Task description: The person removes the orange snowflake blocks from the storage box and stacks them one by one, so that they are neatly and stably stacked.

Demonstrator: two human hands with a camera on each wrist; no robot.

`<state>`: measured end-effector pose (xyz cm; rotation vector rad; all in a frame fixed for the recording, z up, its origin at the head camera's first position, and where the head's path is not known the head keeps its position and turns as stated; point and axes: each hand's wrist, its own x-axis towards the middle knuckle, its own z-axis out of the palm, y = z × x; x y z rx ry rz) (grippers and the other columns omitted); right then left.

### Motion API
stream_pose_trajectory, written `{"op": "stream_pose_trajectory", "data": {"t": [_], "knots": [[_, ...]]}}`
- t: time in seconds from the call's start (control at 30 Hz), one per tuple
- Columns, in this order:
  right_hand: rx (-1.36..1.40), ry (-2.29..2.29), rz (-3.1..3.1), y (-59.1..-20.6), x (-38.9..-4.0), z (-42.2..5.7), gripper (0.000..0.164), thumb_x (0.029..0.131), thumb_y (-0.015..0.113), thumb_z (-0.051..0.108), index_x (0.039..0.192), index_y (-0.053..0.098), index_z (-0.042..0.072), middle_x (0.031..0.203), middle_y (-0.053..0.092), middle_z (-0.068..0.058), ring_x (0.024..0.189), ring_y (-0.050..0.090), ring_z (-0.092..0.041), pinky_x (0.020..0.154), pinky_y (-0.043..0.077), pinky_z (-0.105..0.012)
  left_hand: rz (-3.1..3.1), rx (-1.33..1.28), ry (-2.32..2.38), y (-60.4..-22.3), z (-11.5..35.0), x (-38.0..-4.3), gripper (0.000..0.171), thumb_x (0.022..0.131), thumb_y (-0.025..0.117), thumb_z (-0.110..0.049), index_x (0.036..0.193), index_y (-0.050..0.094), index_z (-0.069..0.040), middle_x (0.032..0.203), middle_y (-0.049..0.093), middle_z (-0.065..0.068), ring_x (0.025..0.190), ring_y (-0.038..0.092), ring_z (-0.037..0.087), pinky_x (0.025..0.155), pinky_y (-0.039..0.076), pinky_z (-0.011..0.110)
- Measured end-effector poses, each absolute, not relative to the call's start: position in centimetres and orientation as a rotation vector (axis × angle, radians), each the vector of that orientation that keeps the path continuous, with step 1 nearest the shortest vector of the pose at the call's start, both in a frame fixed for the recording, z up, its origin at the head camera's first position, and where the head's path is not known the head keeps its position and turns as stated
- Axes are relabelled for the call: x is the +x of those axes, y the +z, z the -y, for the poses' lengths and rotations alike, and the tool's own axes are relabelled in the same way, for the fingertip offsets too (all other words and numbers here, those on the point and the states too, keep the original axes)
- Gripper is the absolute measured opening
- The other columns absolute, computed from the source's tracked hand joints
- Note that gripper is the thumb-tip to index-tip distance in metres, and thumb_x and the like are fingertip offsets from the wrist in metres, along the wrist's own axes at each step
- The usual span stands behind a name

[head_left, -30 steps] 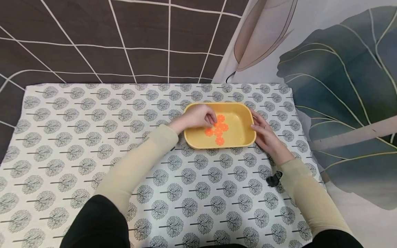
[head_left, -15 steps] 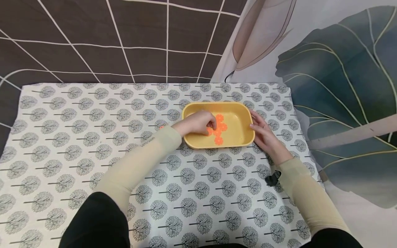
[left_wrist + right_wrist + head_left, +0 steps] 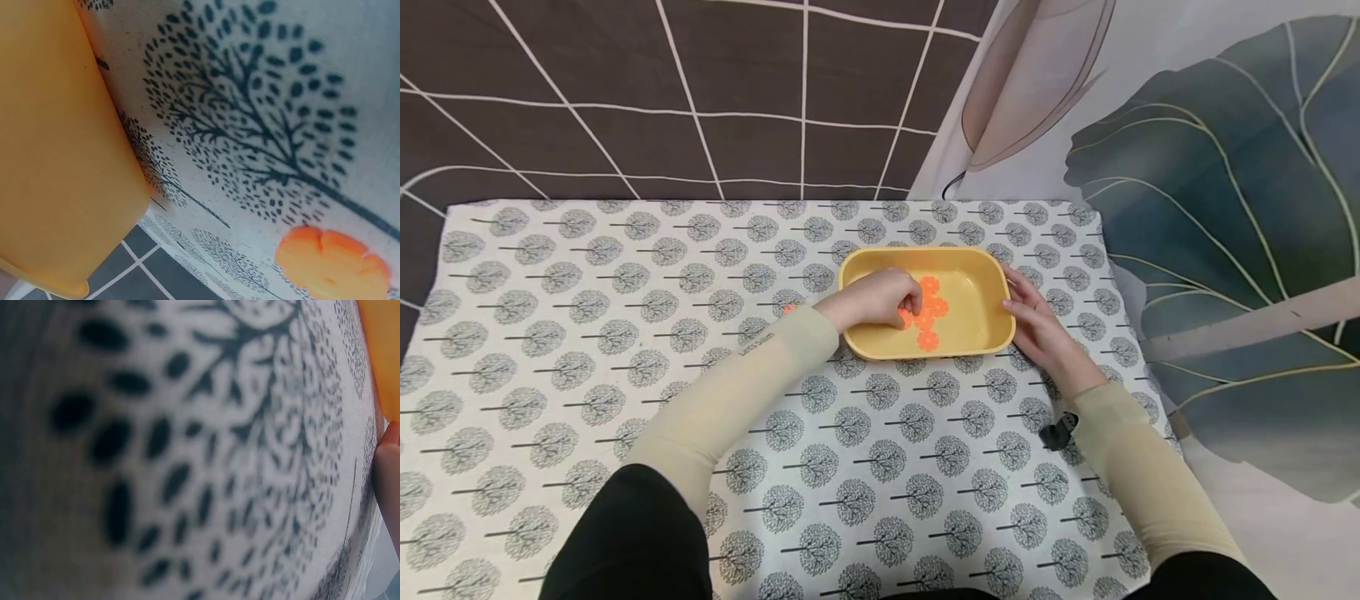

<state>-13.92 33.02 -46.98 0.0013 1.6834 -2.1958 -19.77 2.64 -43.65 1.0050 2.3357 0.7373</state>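
A yellow rectangular container (image 3: pixel 977 287) stands on the tree-print cloth, holding several orange flower-shaped slices (image 3: pixel 927 340). My left hand (image 3: pixel 880 297) reaches into it over the left rim, fingers curled down, fingertips pinching at a slice among the leftmost ones; the fingers mostly hide that slice. At the right end, my right hand (image 3: pixel 1037 321) holds the container, thumb at the rim and fingers along the outer wall. The right wrist view shows one finger (image 3: pixel 389 481) beside the wall. Another orange slice (image 3: pixel 331 265) lies on the cloth outside, left of the container, partly behind the left sleeve.
The tree-print cloth (image 3: pixel 625 333) covers the table up to a dark white-lined wall covering (image 3: pixel 737 75) at the back. On the right hangs a leaf-print curtain (image 3: pixel 1210 208). A small black object (image 3: pixel 1060 432) is at the right wrist.
My left hand has lowered from above the slices down to the leftmost ones. The slice outside the container has come into sight beside the sleeve. My right hand stays in place.
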Motion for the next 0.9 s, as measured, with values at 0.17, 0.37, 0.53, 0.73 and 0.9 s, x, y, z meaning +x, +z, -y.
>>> {"op": "stream_pose_trajectory", "data": {"t": [0.17, 0.37, 0.53, 0.73, 0.9], "knots": [[0.009, -2.197, -1.675, -46.7, -13.9, -32.9, 0.067, 0.108, 0.044, -0.003, 0.169, 0.024, 0.018, 0.179, 0.009, -0.014, 0.141, 0.048, -0.013, 0.115, 0.049, -0.022, -2.334, 1.014, 0.767, -43.6, -2.5, -19.9, 0.016, 0.086, 0.079, 0.004, 0.099, 0.077, -0.006, 0.097, 0.073, 0.005, 0.092, 0.062, 0.017, 0.089, 0.055, 0.025], [0.032, -2.194, -1.682, -46.8, -13.8, -32.9, 0.067, 0.108, 0.045, -0.003, 0.169, 0.025, 0.019, 0.179, 0.009, -0.012, 0.142, 0.047, -0.012, 0.115, 0.049, -0.021, -2.312, 1.005, 0.832, -43.5, -2.2, -20.0, 0.009, 0.090, 0.080, 0.000, 0.094, 0.077, -0.007, 0.093, 0.074, 0.005, 0.086, 0.062, 0.015, 0.082, 0.055, 0.021], [0.047, -2.209, -1.666, -46.9, -13.8, -32.9, 0.068, 0.108, 0.046, -0.003, 0.168, 0.025, 0.019, 0.179, 0.011, -0.012, 0.139, 0.050, -0.010, 0.115, 0.049, -0.021, -2.312, 0.982, 0.938, -43.1, -1.9, -20.1, 0.010, 0.090, 0.076, 0.005, 0.095, 0.078, -0.003, 0.097, 0.077, 0.010, 0.087, 0.066, 0.017, 0.082, 0.058, 0.022], [0.049, -2.193, -1.682, -46.8, -13.8, -32.8, 0.068, 0.108, 0.045, -0.002, 0.169, 0.024, 0.020, 0.179, 0.010, -0.011, 0.148, 0.043, -0.015, 0.115, 0.049, -0.022, -2.361, 0.889, 1.063, -42.1, -0.6, -20.5, 0.007, 0.093, 0.077, -0.001, 0.099, 0.079, -0.003, 0.101, 0.079, 0.010, 0.091, 0.072, 0.020, 0.086, 0.061, 0.024], [0.050, -2.195, -1.682, -46.6, -13.8, -32.8, 0.068, 0.108, 0.045, -0.003, 0.169, 0.024, 0.020, 0.180, 0.010, -0.011, 0.156, 0.035, -0.021, 0.116, 0.048, -0.021, -2.343, 0.806, 1.218, -41.3, 0.8, -20.7, 0.009, 0.092, 0.080, -0.001, 0.101, 0.078, 0.000, 0.104, 0.079, 0.014, 0.093, 0.074, 0.024, 0.087, 0.063, 0.026]]}}
